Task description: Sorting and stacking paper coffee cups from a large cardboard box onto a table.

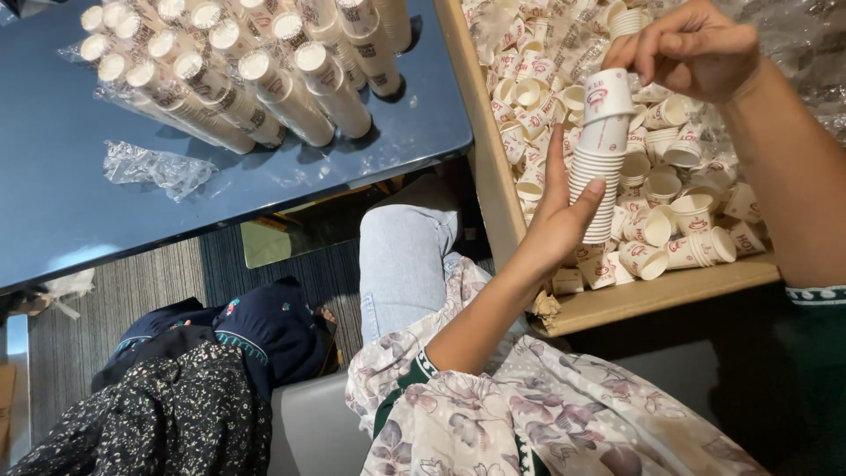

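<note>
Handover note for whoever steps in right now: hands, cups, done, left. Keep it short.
Left hand: holds a stack of nested paper cups upright over the cardboard box.
Right hand: fingers on the top cup, which is not fully seated.
Done: plastic-sleeved cup stacks lie on the blue table.
Left: many loose cups remain in the box.

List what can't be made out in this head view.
- Bottom of the cup stack: covered by the left hand.
- Top cup's rim: hidden under the right hand.
- Cardboard box: cut off by the top edge.
- Wrapped cup sleeves on the table: far ends cut off at the top edge.
- Cup count: too tightly nested.
</note>
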